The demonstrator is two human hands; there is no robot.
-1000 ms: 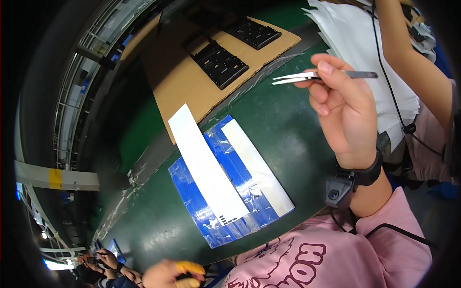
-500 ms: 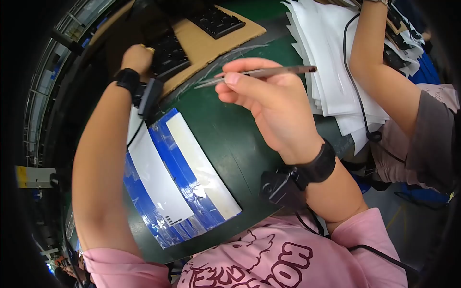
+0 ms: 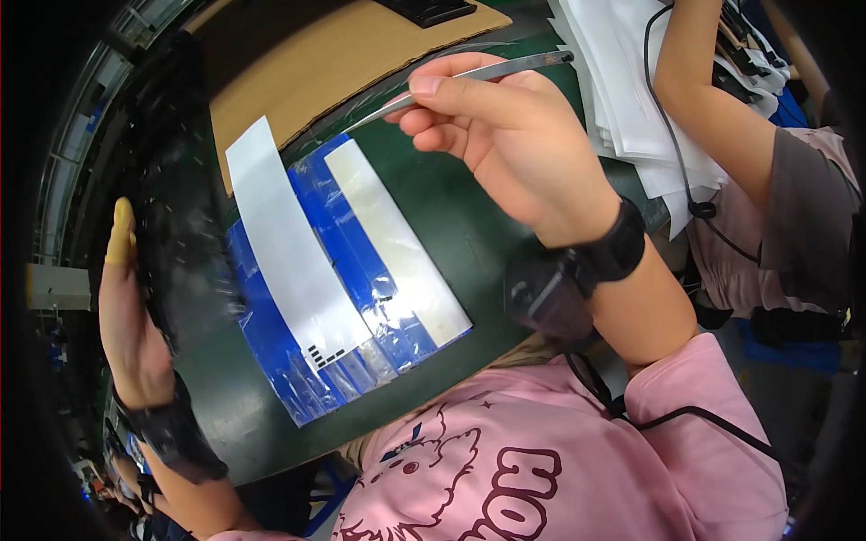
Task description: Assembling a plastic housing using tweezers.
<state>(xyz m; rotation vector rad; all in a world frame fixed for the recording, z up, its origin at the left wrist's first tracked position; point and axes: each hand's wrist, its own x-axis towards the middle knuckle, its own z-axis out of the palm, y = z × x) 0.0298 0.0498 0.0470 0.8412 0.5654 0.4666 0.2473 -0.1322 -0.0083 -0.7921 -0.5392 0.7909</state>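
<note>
My left hand, with a yellow finger cot on one finger, is at the far left, gripping the outer side of a black keyboard. Motion blurs the keyboard, and part of my grip is lost in the dark. Between the thumb and fingers of my right hand is a pair of metal tweezers. Their pointed tip slants down to the left, over the far end of a blue tape-covered board. On that board lie a white strip with small black marks and a cream strip.
A cardboard sheet covers the far part of the green table, with another black keyboard on it. At the right are stacked white sheets and another person's arm. A black cable hangs there.
My left hand has brought the keyboard from the cardboard toward me and to the left. My right hand has risen slightly with the tweezers. The view has shifted somewhat.
</note>
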